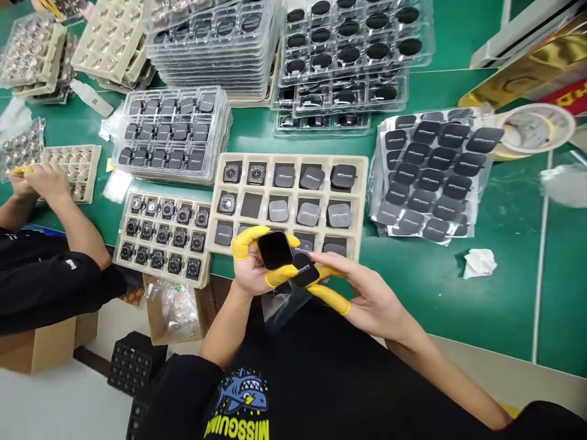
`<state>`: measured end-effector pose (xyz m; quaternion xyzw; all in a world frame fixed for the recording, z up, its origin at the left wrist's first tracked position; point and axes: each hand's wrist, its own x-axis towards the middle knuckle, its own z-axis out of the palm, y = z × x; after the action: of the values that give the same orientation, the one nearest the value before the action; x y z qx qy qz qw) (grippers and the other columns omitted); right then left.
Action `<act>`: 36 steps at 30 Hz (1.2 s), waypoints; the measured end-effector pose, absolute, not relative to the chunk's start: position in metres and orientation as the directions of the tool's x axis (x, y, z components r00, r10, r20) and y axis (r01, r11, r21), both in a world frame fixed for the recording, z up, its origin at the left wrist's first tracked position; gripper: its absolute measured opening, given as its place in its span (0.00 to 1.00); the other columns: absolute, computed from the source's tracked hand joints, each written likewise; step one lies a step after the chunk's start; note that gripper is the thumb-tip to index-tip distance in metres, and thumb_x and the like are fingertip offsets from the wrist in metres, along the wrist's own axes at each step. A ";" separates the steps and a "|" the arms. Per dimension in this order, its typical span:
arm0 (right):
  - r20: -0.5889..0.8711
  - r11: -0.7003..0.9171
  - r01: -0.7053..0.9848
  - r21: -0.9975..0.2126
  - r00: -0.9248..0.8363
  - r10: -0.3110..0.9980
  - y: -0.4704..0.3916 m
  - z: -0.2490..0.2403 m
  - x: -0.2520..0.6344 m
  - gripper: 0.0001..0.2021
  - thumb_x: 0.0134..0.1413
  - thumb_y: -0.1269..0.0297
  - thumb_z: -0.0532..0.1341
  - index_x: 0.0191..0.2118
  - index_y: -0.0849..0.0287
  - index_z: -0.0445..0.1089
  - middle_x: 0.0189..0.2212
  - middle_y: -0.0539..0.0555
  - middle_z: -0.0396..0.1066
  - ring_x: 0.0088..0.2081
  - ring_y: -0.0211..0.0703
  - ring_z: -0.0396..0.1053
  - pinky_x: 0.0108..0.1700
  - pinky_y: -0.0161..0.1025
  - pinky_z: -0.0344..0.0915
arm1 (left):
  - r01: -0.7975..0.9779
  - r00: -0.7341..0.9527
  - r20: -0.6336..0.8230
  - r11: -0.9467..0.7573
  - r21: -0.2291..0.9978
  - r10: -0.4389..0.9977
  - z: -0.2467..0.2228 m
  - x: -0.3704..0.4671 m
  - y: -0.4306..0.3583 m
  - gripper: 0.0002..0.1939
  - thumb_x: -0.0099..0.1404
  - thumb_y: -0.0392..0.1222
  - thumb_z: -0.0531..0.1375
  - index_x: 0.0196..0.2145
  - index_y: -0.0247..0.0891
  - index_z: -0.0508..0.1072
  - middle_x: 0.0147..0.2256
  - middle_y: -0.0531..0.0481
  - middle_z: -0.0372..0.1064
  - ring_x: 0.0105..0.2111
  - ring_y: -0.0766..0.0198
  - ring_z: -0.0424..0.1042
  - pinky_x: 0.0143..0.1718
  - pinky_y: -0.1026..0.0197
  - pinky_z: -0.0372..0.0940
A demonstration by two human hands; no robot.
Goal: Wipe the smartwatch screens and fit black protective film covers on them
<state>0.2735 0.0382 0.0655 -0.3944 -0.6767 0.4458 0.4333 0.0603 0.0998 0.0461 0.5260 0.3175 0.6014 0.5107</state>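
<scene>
My left hand (247, 266), with yellow finger cots, grips a square smartwatch body (275, 249) by its edges, black screen facing up. Right beside it, my right hand (373, 299) pinches a dark rounded-square protective film (304, 269) with pale lettering. The film's left edge meets or overlaps the watch; I cannot tell whether it touches. Both hands are over the front edge of a beige compartment tray (364, 195). That tray holds lettered dark squares and a few watch bodies with their backs up; one compartment (252, 206) shows only its dark lining.
Left of the tray lies another tray of watch bodies (158, 235). Behind are stacked clear trays (213, 67). Sheets of dark lettered films (428, 171), a tape roll (536, 131) and crumpled tissue (479, 263) lie right. A co-worker's hands (48, 182) work far left.
</scene>
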 end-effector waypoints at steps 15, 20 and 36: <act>0.197 0.260 0.262 -0.929 -0.245 0.949 0.063 0.086 0.270 0.24 0.74 0.65 0.69 0.70 0.46 0.72 0.50 0.55 0.85 0.45 0.47 0.83 0.48 0.40 0.83 | -0.312 0.254 0.371 -0.287 0.906 0.893 0.033 0.051 0.119 0.34 0.63 0.46 0.81 0.64 0.55 0.76 0.48 0.50 0.87 0.42 0.57 0.90 0.43 0.58 0.86; 0.073 0.118 0.192 -0.974 -0.226 0.971 0.063 0.081 0.263 0.21 0.73 0.64 0.70 0.66 0.50 0.74 0.56 0.55 0.84 0.46 0.44 0.83 0.49 0.37 0.82 | -0.276 0.288 0.469 -0.397 0.875 0.835 0.029 0.041 0.125 0.41 0.63 0.46 0.81 0.69 0.56 0.73 0.52 0.51 0.87 0.45 0.58 0.89 0.47 0.60 0.85; -0.271 -0.290 -0.108 -0.951 -0.164 0.949 0.076 0.087 0.241 0.21 0.60 0.41 0.77 0.38 0.55 0.81 0.36 0.53 0.82 0.37 0.43 0.74 0.43 0.39 0.73 | -0.308 0.330 0.509 -0.419 0.854 0.795 0.036 0.040 0.138 0.45 0.61 0.50 0.82 0.71 0.55 0.71 0.46 0.50 0.89 0.39 0.54 0.92 0.42 0.58 0.87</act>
<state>0.2410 0.0762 0.0870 -0.4941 -0.4253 0.6333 0.4171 0.0404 0.1382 0.0363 0.6406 0.1902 0.5469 0.5043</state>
